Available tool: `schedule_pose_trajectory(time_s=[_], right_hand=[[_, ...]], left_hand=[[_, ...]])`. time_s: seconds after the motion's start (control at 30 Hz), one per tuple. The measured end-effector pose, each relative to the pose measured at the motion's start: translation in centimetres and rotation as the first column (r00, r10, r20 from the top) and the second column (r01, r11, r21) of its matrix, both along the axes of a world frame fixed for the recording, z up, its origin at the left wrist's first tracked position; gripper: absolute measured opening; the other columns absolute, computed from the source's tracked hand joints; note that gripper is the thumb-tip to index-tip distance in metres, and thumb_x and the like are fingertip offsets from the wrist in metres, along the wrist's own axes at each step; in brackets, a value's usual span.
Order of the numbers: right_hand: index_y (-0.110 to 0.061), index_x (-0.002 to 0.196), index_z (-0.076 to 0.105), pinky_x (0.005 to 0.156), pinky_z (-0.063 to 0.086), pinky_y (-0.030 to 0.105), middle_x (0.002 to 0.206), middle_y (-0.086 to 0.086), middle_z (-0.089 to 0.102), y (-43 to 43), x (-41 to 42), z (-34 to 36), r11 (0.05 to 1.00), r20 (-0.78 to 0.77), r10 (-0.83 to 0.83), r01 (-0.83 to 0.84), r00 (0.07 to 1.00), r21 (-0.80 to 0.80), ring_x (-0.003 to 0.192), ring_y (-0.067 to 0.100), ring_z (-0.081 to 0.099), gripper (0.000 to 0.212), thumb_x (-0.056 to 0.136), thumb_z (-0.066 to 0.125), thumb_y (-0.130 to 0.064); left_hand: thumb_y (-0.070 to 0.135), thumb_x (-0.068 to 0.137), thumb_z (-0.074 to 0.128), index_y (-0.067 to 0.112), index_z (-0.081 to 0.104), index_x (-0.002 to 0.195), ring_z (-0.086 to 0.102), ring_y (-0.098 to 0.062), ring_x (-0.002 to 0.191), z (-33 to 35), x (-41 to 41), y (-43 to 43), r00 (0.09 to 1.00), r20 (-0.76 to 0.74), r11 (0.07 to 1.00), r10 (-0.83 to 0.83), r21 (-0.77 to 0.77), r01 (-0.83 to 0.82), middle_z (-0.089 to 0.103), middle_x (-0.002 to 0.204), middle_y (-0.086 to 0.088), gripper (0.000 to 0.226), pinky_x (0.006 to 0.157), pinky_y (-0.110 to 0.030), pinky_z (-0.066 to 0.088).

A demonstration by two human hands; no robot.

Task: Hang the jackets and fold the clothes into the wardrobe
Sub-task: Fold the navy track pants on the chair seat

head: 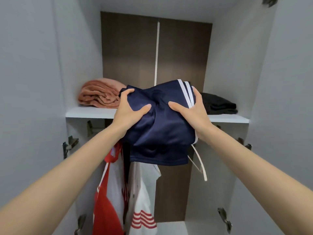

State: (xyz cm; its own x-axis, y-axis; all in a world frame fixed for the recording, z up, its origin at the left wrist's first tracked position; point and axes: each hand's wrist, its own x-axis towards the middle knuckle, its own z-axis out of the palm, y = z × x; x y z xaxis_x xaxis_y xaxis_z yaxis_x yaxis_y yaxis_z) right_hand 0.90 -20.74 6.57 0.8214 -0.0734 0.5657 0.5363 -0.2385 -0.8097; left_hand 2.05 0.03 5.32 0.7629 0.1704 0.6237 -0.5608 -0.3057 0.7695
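A folded navy garment (159, 129) with white side stripes is held up in front of the white wardrobe shelf (88, 112). My left hand (128, 109) grips its left edge, fingers curled over the far side and thumb pressed on top. My right hand (191, 112) grips its right striped edge in the same way. The bundle's far end reaches over the shelf's front edge, between a folded peach towel (100, 95) and a folded black garment (218, 104). Its lower flap hangs below shelf level.
Below the shelf hang a red and white jacket (106, 192), a white garment with red stripes (144, 200), and a white hanger (201, 167). Both grey wardrobe doors stand open at the sides, with metal hinges (69, 145) on their inner edges.
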Motion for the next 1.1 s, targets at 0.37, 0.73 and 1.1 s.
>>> schedule_pose_trajectory(time_s=[0.37, 0.73, 1.1], right_hand=[[-0.047, 0.143, 0.024, 0.106, 0.043, 0.042, 0.139, -0.013, 0.046, 2.3, 17.5, 8.0, 0.989, 0.046, 0.074, -0.068, 0.996, -0.130, 0.124, 0.017, 0.048, 0.102, 0.060, 0.082, -0.057], [-0.045, 0.145, 0.026, 0.112, 0.029, 0.035, 0.148, -0.018, 0.038, 3.0, 29.9, 5.0, 0.850, 0.066, -0.066, 0.091, 0.996, -0.519, 0.139, 0.021, 0.034, 0.093, 0.070, 0.081, -0.049], [-0.021, 0.114, 0.063, 0.084, 0.045, 0.038, 0.120, 0.009, 0.055, 4.5, 29.6, 7.9, 0.330, 0.182, -0.415, 0.334, 0.891, -0.883, 0.110, 0.031, 0.053, 0.032, 0.089, 0.063, -0.040]], left_hand=[[0.025, 0.083, 0.072, 0.028, 0.032, 0.137, 0.039, -0.006, 0.106, 5.9, 14.5, 2.3, 0.995, 0.072, 0.993, 0.066, -0.105, -0.058, 0.037, 0.120, 0.013, 0.068, 0.085, -0.015, 0.033], [0.014, 0.092, 0.060, 0.022, 0.002, 0.148, 0.041, -0.020, 0.126, 1.4, 22.4, 2.7, 0.986, -0.165, 0.994, -0.026, 0.101, 0.043, 0.033, 0.146, -0.008, 0.081, 0.096, -0.025, 0.033], [0.049, 0.096, 0.041, 0.009, 0.063, 0.099, 0.058, -0.009, 0.062, 2.5, 22.1, 1.5, 0.902, -0.432, 0.857, -0.012, 0.461, 0.232, 0.071, 0.075, 0.003, 0.046, 0.060, -0.020, 0.047]])
